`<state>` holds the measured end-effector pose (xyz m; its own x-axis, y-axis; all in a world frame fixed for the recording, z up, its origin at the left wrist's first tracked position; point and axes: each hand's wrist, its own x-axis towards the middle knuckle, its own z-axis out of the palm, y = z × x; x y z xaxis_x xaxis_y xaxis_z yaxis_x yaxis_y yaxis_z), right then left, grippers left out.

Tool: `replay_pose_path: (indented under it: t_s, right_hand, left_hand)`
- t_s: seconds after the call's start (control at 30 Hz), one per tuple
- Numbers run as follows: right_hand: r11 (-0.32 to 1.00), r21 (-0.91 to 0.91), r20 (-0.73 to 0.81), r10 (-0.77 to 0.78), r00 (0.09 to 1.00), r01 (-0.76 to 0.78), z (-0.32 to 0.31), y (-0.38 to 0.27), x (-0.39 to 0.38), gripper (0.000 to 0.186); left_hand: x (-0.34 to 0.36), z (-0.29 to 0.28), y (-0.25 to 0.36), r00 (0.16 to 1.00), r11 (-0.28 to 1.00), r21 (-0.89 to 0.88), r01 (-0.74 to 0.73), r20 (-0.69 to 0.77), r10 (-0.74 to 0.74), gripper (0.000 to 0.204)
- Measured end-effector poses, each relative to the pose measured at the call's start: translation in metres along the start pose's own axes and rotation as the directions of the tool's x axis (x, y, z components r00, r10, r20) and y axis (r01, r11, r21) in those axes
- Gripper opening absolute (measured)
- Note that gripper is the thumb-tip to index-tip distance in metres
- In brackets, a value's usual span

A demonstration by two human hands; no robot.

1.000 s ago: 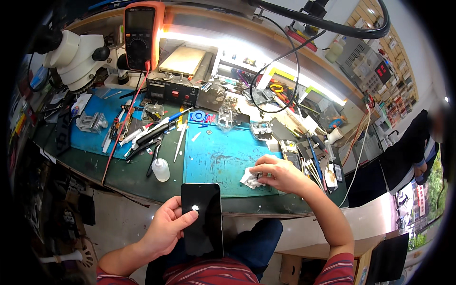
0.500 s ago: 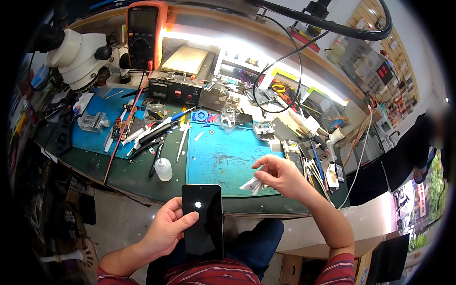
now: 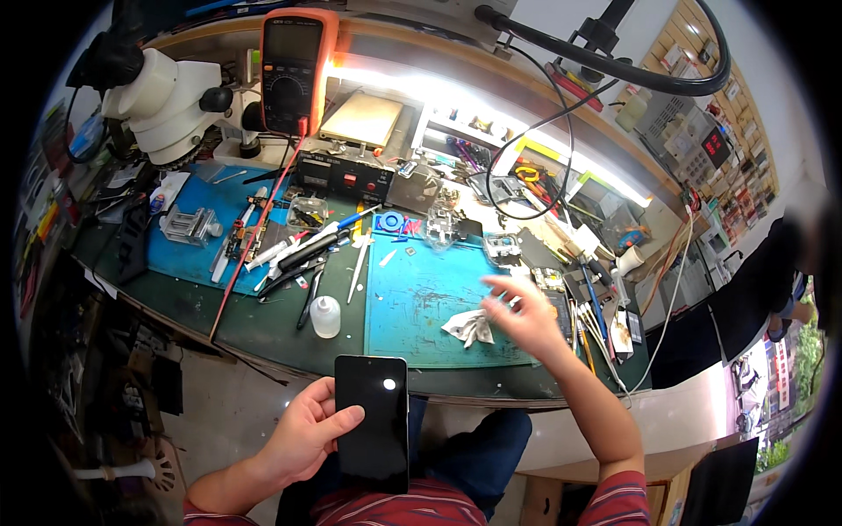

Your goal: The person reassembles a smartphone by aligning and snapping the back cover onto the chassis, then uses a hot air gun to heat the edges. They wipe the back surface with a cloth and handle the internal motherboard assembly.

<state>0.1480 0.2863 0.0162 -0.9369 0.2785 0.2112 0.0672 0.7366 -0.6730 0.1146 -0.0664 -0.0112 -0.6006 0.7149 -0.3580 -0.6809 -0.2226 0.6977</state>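
My left hand [image 3: 303,431] grips a black smartphone [image 3: 373,447] from its left edge, with the thumb resting on the dark glass. The phone is upright in front of my lap, and a small bright reflection shows near its top. A crumpled white tissue [image 3: 467,328] lies on the blue work mat [image 3: 408,307]. Just to its right hovers my right hand [image 3: 528,323], slightly blurred, its fingers apart and nothing in them. A translucent squeeze bottle [image 3: 325,318] stands left of the mat, above the phone.
Behind the mat are a black power unit [image 3: 338,178], an orange multimeter [image 3: 296,74] and a microscope [image 3: 162,105]. Pens and tweezers [image 3: 358,270] lie left of the mat; brushes and swabs [image 3: 589,333] crowd its right. A person in dark clothes [image 3: 728,302] is at far right.
My right hand has let go of the white tissue, which now lies spread on the mat, and has drawn off it. The phone stays in my left hand. The view has shifted slightly.
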Motion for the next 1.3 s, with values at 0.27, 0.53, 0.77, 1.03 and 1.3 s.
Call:
replay_pose_path:
  t_s: [0.27, 0.53, 0.77, 1.03, 1.3]
  right_hand:
    - [0.873, -0.067, -0.007, -0.485, 0.874, 0.484, 0.095, -0.105, 0.008, 0.064]
    - [0.912, 0.050, -0.052, -0.404, 0.913, 0.406, 0.079, -0.109, 0.004, 0.048]
    - [0.434, -0.746, 0.244, -0.527, 0.814, 0.505, -0.031, -0.055, -0.021, 0.041]
    - [0.195, -0.821, 0.378, -0.517, 0.768, 0.536, -0.030, -0.049, -0.019, 0.039]
    - [0.190, -0.805, 0.408, -0.510, 0.757, 0.562, -0.031, -0.056, -0.023, 0.039]
  left_hand:
    - [-0.040, -0.025, 0.003, 0.982, 0.992, -0.008, -0.128, -0.143, 0.125, 0.034]
    - [-0.052, -0.053, 0.001, 0.907, 0.923, 0.162, -0.349, -0.190, 0.377, 0.032]
    - [-0.030, -0.052, -0.004, 0.945, 0.946, 0.121, -0.301, -0.099, 0.313, 0.032]
    - [-0.026, -0.046, -0.003, 0.956, 0.953, 0.132, -0.272, -0.075, 0.283, 0.032]
    - [-0.026, -0.046, 0.001, 0.957, 0.953, 0.138, -0.269, -0.077, 0.281, 0.032]
